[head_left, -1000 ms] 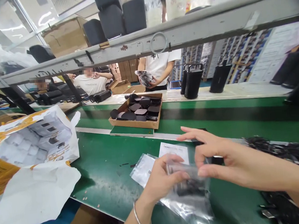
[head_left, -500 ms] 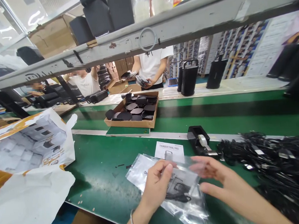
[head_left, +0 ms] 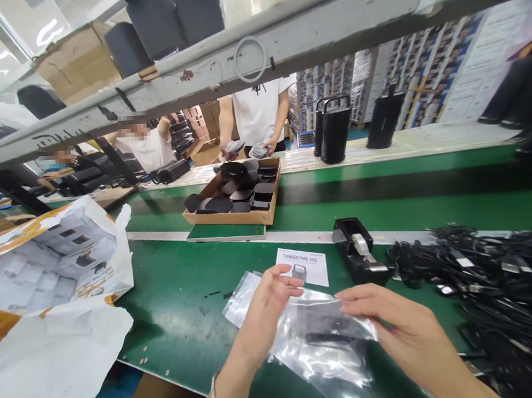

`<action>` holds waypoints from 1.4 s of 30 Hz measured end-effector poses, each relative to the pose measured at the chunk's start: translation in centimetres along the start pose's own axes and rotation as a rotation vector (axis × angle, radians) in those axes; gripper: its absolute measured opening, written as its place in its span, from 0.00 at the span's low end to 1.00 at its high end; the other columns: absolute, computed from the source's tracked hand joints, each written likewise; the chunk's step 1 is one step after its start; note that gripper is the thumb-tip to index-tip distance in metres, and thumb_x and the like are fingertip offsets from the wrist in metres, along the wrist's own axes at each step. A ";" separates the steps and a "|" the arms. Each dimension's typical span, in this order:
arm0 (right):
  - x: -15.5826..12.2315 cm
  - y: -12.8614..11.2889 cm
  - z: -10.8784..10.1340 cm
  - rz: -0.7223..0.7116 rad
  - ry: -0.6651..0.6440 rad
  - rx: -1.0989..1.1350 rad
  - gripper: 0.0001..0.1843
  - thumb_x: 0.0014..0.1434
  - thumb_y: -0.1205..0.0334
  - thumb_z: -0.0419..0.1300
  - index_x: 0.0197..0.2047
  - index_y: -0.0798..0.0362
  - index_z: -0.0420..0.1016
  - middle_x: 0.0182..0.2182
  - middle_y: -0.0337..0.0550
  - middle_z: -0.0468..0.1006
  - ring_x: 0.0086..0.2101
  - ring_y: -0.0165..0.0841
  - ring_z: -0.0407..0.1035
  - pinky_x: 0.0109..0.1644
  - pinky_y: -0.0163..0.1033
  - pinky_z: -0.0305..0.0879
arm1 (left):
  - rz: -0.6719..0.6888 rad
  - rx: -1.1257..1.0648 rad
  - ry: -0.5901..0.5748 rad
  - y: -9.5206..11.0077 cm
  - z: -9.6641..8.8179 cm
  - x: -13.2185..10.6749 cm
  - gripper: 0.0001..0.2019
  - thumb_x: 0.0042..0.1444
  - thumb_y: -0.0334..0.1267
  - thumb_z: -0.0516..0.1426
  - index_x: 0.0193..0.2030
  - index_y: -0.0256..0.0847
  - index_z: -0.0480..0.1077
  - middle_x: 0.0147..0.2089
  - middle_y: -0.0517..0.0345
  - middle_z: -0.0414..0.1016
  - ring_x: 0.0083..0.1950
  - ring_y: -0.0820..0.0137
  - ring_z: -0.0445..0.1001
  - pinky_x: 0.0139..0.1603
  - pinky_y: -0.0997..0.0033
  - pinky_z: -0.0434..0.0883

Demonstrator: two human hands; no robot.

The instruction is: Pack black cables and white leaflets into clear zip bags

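Observation:
A clear plastic bag (head_left: pixel 320 352) with dark contents lies low over the green bench. My right hand (head_left: pixel 404 328) pinches the bag's upper right side between thumb and fingers. At the upper left edge of the same bag is my left hand (head_left: pixel 270 304), fingers stretched and apart; whether they touch the film is hard to tell. More clear bags (head_left: pixel 240 299) lie flat beneath and left of my left hand. Just beyond the hands rests a printed leaflet (head_left: pixel 313 265) with a speaker drawing. Glare hides the exact contents of the bag.
A black tape dispenser (head_left: pixel 357 250) stands behind my right hand, with a heap of black cables (head_left: pixel 492 293) to its right. A cardboard tray (head_left: pixel 229 218) of dark pieces sits farther back. An open white sack (head_left: pixel 123 262) is at left. Co-workers stand beyond the shelf beam (head_left: pixel 311 46).
My right hand has closed on the bag's right side. My left hand's fingers have loosened and spread. The bag has turned, its contents blurred by glare. A co-worker's hands have lowered near the tray.

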State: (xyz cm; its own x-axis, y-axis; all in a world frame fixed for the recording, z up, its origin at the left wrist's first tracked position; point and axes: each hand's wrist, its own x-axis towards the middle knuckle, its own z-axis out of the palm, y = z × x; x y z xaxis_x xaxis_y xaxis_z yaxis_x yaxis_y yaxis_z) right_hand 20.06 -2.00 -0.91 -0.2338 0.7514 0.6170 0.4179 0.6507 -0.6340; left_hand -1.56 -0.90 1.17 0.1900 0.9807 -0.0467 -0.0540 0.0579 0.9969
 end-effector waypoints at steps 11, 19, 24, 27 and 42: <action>0.5 3.9 -2.8 0.648 0.237 -0.393 0.18 0.58 0.47 0.52 0.39 0.49 0.76 0.41 0.49 0.77 0.35 0.42 0.73 0.38 0.47 0.67 | 0.018 0.207 0.076 -3.4 1.6 0.9 0.11 0.54 0.44 0.58 0.30 0.38 0.70 0.26 0.59 0.72 0.30 0.68 0.68 0.33 0.72 0.64; 3.1 6.2 -3.4 0.907 0.093 -0.084 0.18 0.45 0.44 0.59 0.24 0.51 0.74 0.19 0.40 0.74 0.18 0.34 0.68 0.24 0.39 0.62 | 0.023 0.044 0.089 -5.0 2.3 0.7 0.11 0.58 0.44 0.55 0.35 0.37 0.67 0.28 0.60 0.70 0.31 0.70 0.68 0.32 0.74 0.64; 1.7 5.7 -3.0 0.932 0.123 0.169 0.22 0.44 0.39 0.58 0.30 0.51 0.75 0.31 0.46 0.80 0.34 0.40 0.75 0.38 0.42 0.71 | 0.010 0.035 0.096 -5.3 2.5 1.0 0.10 0.59 0.44 0.54 0.36 0.37 0.67 0.29 0.60 0.71 0.31 0.71 0.68 0.32 0.74 0.64; 0.2 6.1 -2.4 0.927 0.132 0.142 0.22 0.43 0.40 0.58 0.30 0.50 0.77 0.42 0.50 0.79 0.45 0.44 0.72 0.48 0.46 0.67 | 0.014 0.012 0.087 -5.3 2.6 1.1 0.11 0.59 0.44 0.54 0.37 0.38 0.67 0.29 0.59 0.72 0.31 0.70 0.69 0.32 0.73 0.64; -0.7 -2.1 4.0 0.897 0.038 0.493 0.22 0.51 0.48 0.61 0.43 0.51 0.61 0.18 0.29 0.69 0.17 0.28 0.63 0.22 0.34 0.57 | 0.035 0.090 0.159 -3.5 4.4 -0.7 0.13 0.59 0.48 0.54 0.35 0.39 0.67 0.27 0.60 0.70 0.29 0.70 0.69 0.31 0.74 0.64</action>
State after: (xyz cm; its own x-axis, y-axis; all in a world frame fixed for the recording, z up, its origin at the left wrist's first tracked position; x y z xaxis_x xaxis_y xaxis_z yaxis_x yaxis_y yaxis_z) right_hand 15.87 -3.46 -1.87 0.0190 0.9852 -0.1705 0.0155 -0.1708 -0.9852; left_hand 2.83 -2.64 -2.00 0.0315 0.9994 -0.0141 0.0314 0.0131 0.9994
